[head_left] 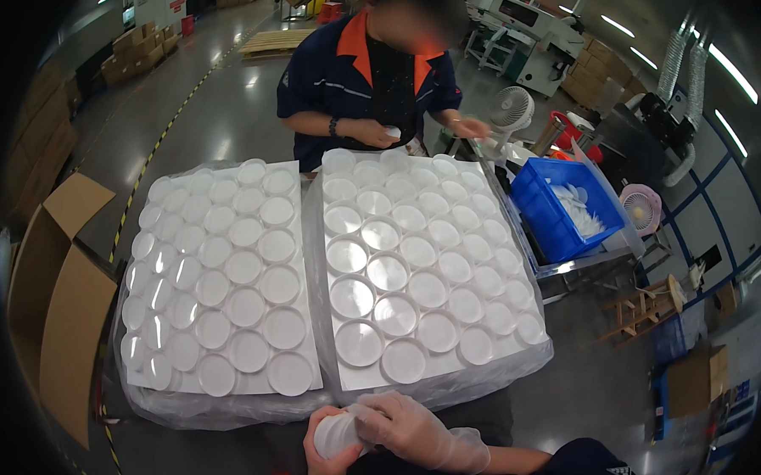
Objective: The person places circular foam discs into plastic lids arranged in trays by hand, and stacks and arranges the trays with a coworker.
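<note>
My left hand (327, 458), bare, is closed around a white round plastic piece (337, 437), like a small tub or a stack of lids. My right hand (408, 430) wears a clear plastic glove, and its bent fingers grip the same piece from the right side. Its underside is hidden by my fingers. Just beyond my hands, rows of shallow white round lids (290, 374) lie on two white sheets (359, 379), side by side over clear plastic wrap (442, 391).
Across from me a co-worker (357, 84) holds a small white piece. At the right stands a blue bin (545, 212) with white parts, near a white fan (512, 110) and a pink fan (640, 209). An open cardboard box (76, 309) is on the left.
</note>
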The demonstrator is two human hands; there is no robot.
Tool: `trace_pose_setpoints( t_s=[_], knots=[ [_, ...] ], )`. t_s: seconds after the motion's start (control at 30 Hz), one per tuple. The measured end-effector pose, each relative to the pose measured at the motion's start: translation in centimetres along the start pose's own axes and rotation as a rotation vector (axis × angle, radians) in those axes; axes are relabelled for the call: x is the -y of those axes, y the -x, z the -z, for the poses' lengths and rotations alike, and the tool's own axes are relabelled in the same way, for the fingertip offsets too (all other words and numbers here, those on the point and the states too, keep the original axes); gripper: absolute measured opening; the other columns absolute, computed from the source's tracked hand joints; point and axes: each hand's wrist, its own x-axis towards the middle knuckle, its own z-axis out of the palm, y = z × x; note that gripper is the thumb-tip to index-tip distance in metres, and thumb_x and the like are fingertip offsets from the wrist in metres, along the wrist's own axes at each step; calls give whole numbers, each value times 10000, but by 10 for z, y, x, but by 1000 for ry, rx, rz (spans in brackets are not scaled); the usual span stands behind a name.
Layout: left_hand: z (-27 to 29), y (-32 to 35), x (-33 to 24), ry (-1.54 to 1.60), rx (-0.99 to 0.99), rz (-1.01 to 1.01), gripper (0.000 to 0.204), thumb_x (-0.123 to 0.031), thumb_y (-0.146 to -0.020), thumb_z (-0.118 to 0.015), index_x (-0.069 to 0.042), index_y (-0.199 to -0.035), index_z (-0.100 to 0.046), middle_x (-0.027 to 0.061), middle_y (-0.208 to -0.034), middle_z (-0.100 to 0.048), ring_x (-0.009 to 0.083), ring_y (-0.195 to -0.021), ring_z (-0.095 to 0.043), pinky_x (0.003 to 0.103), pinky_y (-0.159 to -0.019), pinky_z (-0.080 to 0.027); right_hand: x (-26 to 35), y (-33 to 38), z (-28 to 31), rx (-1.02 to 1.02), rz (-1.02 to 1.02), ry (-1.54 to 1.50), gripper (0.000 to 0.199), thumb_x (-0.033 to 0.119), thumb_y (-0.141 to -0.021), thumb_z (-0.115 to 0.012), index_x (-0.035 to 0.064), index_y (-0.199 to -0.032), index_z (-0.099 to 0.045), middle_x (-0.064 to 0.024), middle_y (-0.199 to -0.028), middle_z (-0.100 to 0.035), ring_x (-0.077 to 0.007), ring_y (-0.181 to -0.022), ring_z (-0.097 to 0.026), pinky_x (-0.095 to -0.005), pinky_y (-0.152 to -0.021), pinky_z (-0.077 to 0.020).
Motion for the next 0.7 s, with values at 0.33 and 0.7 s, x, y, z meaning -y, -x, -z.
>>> trace_pose_setpoints(
  t_s=[0.33, 0.7],
  knots=[
    [50, -4, 10, -840, 434, -645, 591, -131, -690, -502, 29, -1237, -347, 211, -1206, -442, 369, -1080, -448, 469, -927, -346, 8, -6, 3, -150, 198, 232, 159, 188, -664, -531, 55, -748, -507, -69, -700, -476, -234, -663, -508, -319, -589, -441],
    [15, -36, 17, -535, 435, -245, 621, -134, -668, -500, 30, -1245, -337, 217, -1218, -429, 373, -1101, -432, 469, -943, -336, -8, 20, 20, 49, -171, -295, 174, 168, -621, -592, 19, -709, -578, -150, -690, -583, -303, -628, -571, -371, -564, -435]
  ],
)
